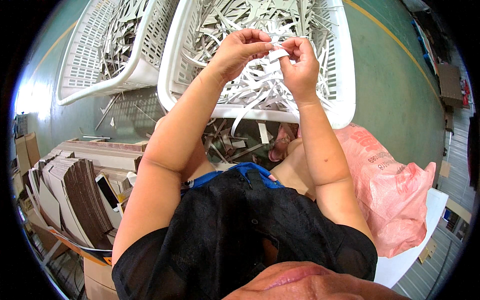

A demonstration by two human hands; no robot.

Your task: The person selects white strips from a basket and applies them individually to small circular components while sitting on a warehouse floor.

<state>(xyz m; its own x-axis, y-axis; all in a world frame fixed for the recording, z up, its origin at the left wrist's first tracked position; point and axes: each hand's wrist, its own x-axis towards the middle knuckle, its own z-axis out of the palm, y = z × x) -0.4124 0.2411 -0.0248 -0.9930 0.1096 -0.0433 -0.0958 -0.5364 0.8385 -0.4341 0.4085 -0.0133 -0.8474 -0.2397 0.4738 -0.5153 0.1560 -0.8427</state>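
Note:
Both of my hands are raised over a white plastic basket (167, 85) heaped with thin white and grey offcut strips (270, 90). My left hand (241, 52) pinches with thumb and fingertips at the end of a small white strip (279, 54). Thumb and curled fingers of my right hand (301, 67) grip the same strip from the other side. The fingertips of the two hands nearly meet. What lies between the left fingertips is too small to make out fully.
Another white basket (95, 92) of grey offcuts stands at the left. Stacked cardboard pieces (75, 195) and a phone (106, 191) are by my left side. A pink woven sack (390, 200) lies at my right. Scraps (240, 145) litter the green floor (395, 100) between my legs.

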